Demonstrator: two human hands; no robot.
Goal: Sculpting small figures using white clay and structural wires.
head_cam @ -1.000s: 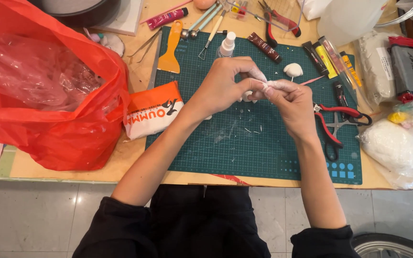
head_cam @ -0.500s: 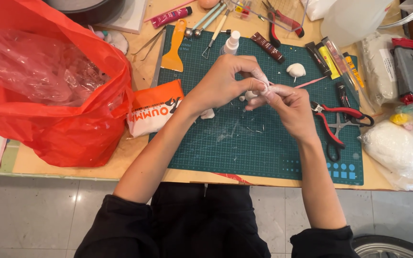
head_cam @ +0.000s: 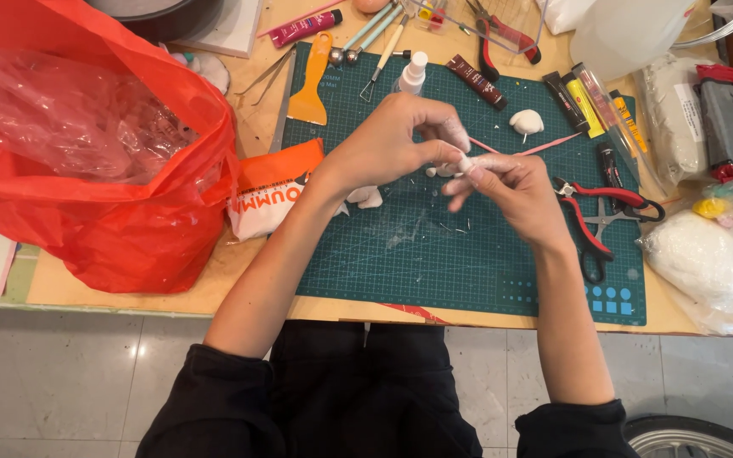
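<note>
Head view: both hands meet above the green cutting mat (head_cam: 468,263), which lies on the wooden table (head_cam: 248,127). The left hand (head_cam: 392,144) and the right hand (head_cam: 511,191) pinch one small white clay piece (head_cam: 468,163) between them; the fingers (head_cam: 456,136) of the left are curled narrow onto it from above, and those of the right are closed on it from below. The clay sits in the air at the middle of the mat, just where the fingertips touch.

On the mat behind the hands lies a white clay lump (head_cam: 526,121), with a pink stick (head_cam: 545,146) just beside it. Red-handled pliers (head_cam: 595,212) lie near the right wrist. An orange scraper (head_cam: 311,85) lies at the mat's far left edge. An orange packet (head_cam: 269,191) rests under the left forearm, next to a big red plastic bag (head_cam: 86,144). A clear bag of white stuff (head_cam: 706,263) sits at the table's right end.
</note>
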